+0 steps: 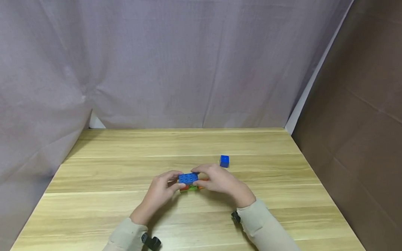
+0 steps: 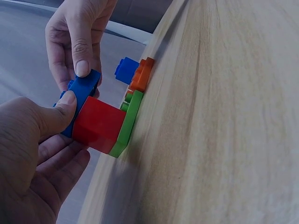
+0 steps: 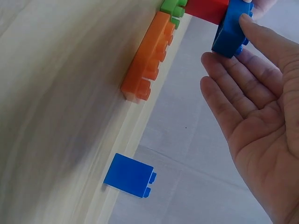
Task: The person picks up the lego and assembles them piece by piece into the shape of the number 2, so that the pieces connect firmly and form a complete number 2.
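Both hands pinch a blue studded brick (image 1: pixel 188 178) from its two ends. The thumb of the left hand (image 1: pixel 158 191) lies on its near side, and the right hand (image 1: pixel 220 180) grips the other end likewise. In the left wrist view, the left part of the blue brick sits on a red block (image 2: pixel 99 123), its right part sticking out past it; whether it is pressed fully down I cannot tell. Beneath the red block is a green studded brick (image 2: pixel 130 122), resting on the table. An orange studded brick (image 3: pixel 147 56) lies at the green brick's right end.
A smaller blue block (image 1: pixel 224 161) stands apart on the wooden table (image 1: pixel 121 155), beyond the right hand. Grey cloth (image 1: pixel 157 60) hangs behind the table, and a brown surface (image 1: pixel 362 114) rises along the right side. Each sleeve carries a black wrist device (image 1: pixel 151 242).
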A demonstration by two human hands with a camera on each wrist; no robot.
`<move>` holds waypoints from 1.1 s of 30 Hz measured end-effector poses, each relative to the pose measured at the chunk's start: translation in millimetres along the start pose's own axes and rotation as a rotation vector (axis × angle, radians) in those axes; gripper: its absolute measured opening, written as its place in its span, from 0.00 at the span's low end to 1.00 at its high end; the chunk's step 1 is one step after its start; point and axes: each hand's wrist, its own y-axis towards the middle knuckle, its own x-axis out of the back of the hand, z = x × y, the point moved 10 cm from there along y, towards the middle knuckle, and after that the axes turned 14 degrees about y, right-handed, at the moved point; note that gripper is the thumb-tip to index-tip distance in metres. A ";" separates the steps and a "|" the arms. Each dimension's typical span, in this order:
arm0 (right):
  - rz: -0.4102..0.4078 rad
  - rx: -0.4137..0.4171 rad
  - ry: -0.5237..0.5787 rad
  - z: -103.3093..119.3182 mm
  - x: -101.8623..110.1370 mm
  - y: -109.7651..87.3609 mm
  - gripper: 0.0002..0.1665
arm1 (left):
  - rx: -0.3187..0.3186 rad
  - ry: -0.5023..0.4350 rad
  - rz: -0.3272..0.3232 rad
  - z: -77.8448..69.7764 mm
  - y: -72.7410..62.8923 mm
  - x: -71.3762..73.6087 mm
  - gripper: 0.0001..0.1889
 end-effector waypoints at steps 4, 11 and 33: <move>-0.008 0.006 0.006 0.3 3.3 -1.7 0.25 | 0.005 0.002 0.000 0.4 -0.2 -0.1 0.18; -0.015 0.001 0.013 0.6 8.7 -5.4 0.26 | -0.002 0.008 -0.007 -1.2 -1.4 1.0 0.19; -0.079 -0.030 0.018 -20.4 23.7 -11.8 0.24 | 0.013 -0.007 -0.014 0.4 -1.5 0.5 0.19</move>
